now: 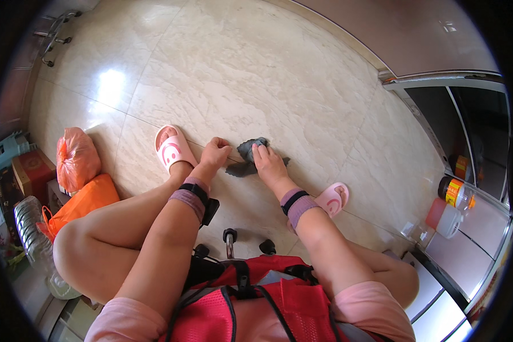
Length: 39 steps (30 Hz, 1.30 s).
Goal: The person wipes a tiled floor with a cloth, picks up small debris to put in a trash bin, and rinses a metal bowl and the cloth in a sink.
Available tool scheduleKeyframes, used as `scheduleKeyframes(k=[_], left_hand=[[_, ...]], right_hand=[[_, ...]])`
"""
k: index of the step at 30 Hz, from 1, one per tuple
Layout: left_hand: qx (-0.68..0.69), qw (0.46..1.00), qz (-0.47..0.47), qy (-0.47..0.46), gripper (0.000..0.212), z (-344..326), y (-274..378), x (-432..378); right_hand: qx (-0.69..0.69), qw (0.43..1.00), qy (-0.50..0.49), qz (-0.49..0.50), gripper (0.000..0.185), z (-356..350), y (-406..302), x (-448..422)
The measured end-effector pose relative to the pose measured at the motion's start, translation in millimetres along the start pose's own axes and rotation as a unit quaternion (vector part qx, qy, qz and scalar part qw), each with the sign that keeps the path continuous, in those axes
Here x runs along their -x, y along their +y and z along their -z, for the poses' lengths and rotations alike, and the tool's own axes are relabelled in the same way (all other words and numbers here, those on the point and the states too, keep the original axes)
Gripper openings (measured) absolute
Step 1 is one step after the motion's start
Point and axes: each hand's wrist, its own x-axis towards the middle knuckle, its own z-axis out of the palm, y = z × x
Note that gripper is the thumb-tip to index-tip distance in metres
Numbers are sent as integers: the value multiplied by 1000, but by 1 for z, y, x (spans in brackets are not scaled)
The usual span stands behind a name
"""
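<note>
A crumpled dark grey cloth (pixel 244 168) lies on the tiled floor between two pink slippers, the left slipper (pixel 171 149) and the right slipper (pixel 332 200). My right hand (pixel 268 164) is on the cloth, its fingertips pressed to or pinching the upper part; parts of the cloth spread out to either side. To the left of the cloth, my left hand (pixel 216 151) hovers near it with thumb and fingertips drawn together. Whether something small is between those fingertips cannot be made out.
At the left stand a tied orange-red plastic bag (pixel 78 158), an orange bag (pixel 87 205), boxes and a clear plastic container. Chair casters (pixel 229 235) are below my hands. On the right are a glass-fronted cabinet (pixel 436 124), a bottle (pixel 453 191) and a jug (pixel 444 218).
</note>
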Motion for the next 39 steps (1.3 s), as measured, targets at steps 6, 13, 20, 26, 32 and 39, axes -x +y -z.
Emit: scheduleKeyframes(k=[6,13,20,26,32,39], left_hand=[[-25,998,-47,-15,30,2,-8,-6],[-56,998,-16,-34,36,5,-3,-12],[-160,986,18,-53,50,0,14,-9],[-194,976,71,-63,63,-8,32,-4],[-178,979,79,-56,66,-5,26,-7],[-175,980,76,-63,68,-8,26,-10]], right_hand=[[-5,999,31,0,33,8,13,-20],[-366,914,-37,-170,33,31,82,-74],[-330,887,31,-322,39,53,168,-74],[-23,976,-6,-216,60,39,122,-69],[29,996,-20,-77,48,20,53,-34],[-304,941,56,-134,39,21,87,-48]])
